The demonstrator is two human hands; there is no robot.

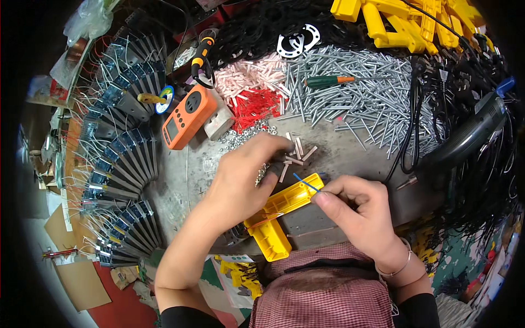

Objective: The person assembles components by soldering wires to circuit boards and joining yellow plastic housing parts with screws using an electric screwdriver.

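My right hand (358,210) pinches a thin blue wire (306,182) between thumb and fingers, its free end pointing up and left. Below the wire lies a yellow plastic housing half (275,240), shaped like a handle with a bent arm, hollow side up and ribbed inside. A reddish wire runs across its bend. My left hand (238,169) reaches over the bench with thumb and fingers apart. Its fingertips are at a few loose pale pink sleeves (296,160); whether it touches one I cannot tell. Small silvery parts (261,174) show between its thumb and fingers.
A heap of long screws (350,87) covers the back, with a green-handled screwdriver (322,81) on top. Pink sleeves (246,76), red pieces (254,106) and nuts (235,139) lie left of it. An orange meter (188,117), metal assemblies (131,158) and black cables (465,180) surround the bench.
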